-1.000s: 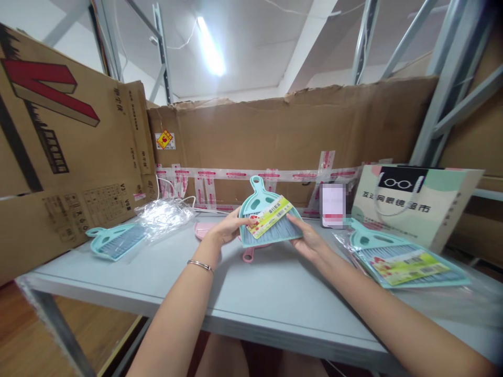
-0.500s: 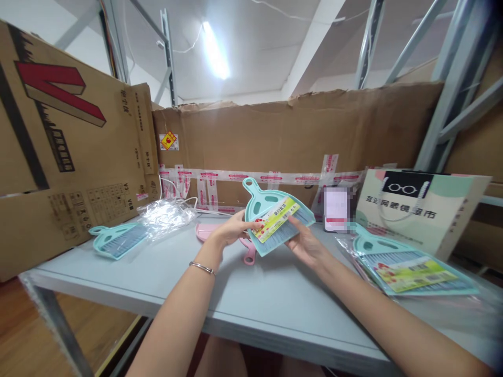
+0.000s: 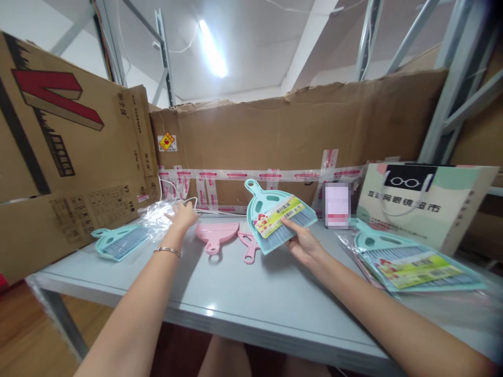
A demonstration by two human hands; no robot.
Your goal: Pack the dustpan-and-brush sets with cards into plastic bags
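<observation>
My right hand (image 3: 304, 241) grips the lower edge of a turquoise dustpan (image 3: 257, 201), its thumb on the front. A blue-bristled brush and a yellow-green label card (image 3: 277, 215) lie across this tilted dustpan, held up over the table. My left hand (image 3: 183, 215) is at the crumpled clear plastic bags (image 3: 155, 215), fingers apart; whether they touch the plastic I cannot tell. Between my hands, a pink dustpan (image 3: 216, 235) and a small pink brush (image 3: 248, 246) rest on the table, the brush partly behind the held dustpan.
Another turquoise dustpan with brush (image 3: 118, 242) lies at the left. Bagged dustpan sets (image 3: 420, 267) are stacked at the right, before a paper gift bag (image 3: 424, 199). A phone (image 3: 337, 207) stands upright at the back. Cardboard boxes (image 3: 243, 136) wall the grey table (image 3: 220, 293).
My left hand has let go of the turquoise dustpan and moved left to the plastic bags. The right hand keeps the dustpan in nearly the same place, and the pink dustpan is now uncovered.
</observation>
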